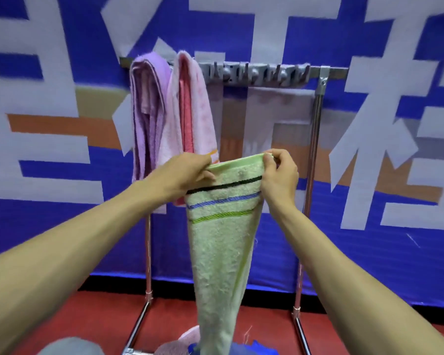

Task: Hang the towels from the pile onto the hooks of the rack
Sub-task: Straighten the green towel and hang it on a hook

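Faced a blue banner wall with large white characters, above a red floor. Held the pale green terry towel with black, blue and lime stripes (223,226) in the air before the chrome tube rack (315,124), below its grey strip of hooks (256,73). Pinched the top hem at both ends, left hand (187,172) and right hand (280,175), with fingers (274,157) curled round the folded edge. Hung with long axis vertical, hem up, tail pointing down toward the pile of towels (187,339) on the floor. Judged mid-step: in hand, not yet hooked. Next, probably called for lifting the hem onto a free hook right of the pink terry towel (190,106) and the purple terry towel (149,111).
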A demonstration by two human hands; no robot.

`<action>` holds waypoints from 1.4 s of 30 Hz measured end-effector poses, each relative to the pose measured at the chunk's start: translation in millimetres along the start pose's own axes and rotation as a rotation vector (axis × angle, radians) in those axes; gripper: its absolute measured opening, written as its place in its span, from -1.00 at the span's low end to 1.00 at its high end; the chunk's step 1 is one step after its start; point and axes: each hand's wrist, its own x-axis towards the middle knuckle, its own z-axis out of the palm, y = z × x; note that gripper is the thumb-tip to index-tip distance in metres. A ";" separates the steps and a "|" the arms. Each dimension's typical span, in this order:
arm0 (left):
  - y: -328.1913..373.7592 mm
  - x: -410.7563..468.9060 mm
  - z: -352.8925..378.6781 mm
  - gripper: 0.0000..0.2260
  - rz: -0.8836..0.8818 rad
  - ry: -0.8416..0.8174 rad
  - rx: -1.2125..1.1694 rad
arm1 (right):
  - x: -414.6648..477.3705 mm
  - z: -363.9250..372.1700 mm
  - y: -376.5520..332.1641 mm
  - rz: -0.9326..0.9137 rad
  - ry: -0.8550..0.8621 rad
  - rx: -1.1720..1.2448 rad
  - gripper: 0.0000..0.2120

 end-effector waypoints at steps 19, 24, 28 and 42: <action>35.8 68.4 -206.9 -0.82 -0.134 0.509 -0.014 | 102.4 -47.7 -201.9 -0.244 -0.001 -0.182 -0.79; 47.2 61.6 -216.1 -0.74 -0.175 0.341 -0.069 | 105.4 -53.8 -214.4 -0.102 -0.035 -0.082 -0.78; 48.5 46.5 -218.2 -0.69 -0.178 0.250 -0.094 | 103.3 -59.7 -206.9 0.009 -0.091 -0.075 -0.79; 102.1 41.7 -182.3 -0.93 -0.517 0.149 -1.099 | 69.9 -59.7 -178.7 0.138 -0.210 0.125 -0.89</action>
